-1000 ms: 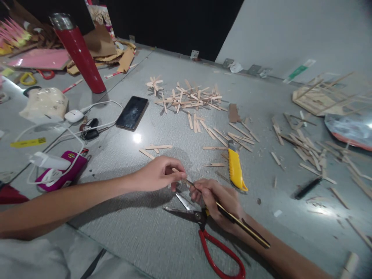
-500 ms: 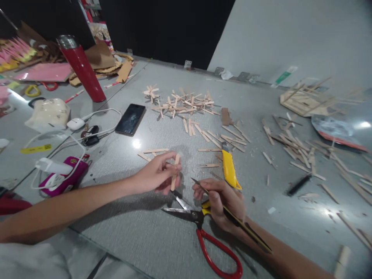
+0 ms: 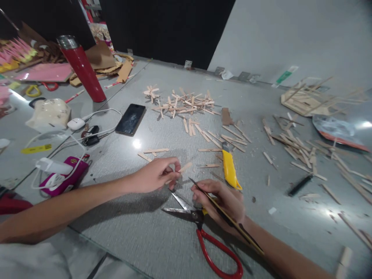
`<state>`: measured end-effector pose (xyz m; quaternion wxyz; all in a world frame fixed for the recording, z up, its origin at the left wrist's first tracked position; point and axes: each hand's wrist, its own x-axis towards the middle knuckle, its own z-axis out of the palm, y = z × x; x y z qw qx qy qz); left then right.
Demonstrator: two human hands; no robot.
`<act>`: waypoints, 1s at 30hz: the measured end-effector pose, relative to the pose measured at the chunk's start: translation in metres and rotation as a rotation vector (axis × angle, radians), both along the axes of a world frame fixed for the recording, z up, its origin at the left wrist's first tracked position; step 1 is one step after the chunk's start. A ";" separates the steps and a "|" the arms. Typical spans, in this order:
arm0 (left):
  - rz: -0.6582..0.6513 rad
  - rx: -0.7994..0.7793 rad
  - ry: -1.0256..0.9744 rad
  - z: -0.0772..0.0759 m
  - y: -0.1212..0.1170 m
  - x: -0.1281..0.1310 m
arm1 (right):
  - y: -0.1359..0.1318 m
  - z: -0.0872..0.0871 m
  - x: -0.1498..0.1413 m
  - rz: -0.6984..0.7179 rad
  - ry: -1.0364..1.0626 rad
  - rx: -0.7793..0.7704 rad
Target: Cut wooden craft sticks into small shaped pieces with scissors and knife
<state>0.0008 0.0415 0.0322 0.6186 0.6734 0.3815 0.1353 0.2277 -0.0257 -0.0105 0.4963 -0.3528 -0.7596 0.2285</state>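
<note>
left hand (image 3: pixel 152 175) pinching stick (image 3: pixel 185 167), right hand (image 3: pixel 223 194) gripping slim tool (image 3: pixel 232 223), near the surface's (image 3: pixel 139 232) front edge; work best clear of open scissors (image 3: pixel 198 217).

A red bottle (image 3: pixel 84 73) stands beyond a phone (image 3: pixel 130 119) (screen up) and a purple device (image 3: pixel 68 178).

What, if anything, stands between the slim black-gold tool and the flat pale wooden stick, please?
Nothing visible stands between the tool and the stick; the red-handled metal scissors lie lower in view.
</note>
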 end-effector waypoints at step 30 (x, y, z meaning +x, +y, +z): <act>0.027 -0.001 0.010 -0.014 -0.001 0.003 | 0.004 -0.006 0.007 0.262 -0.303 -0.280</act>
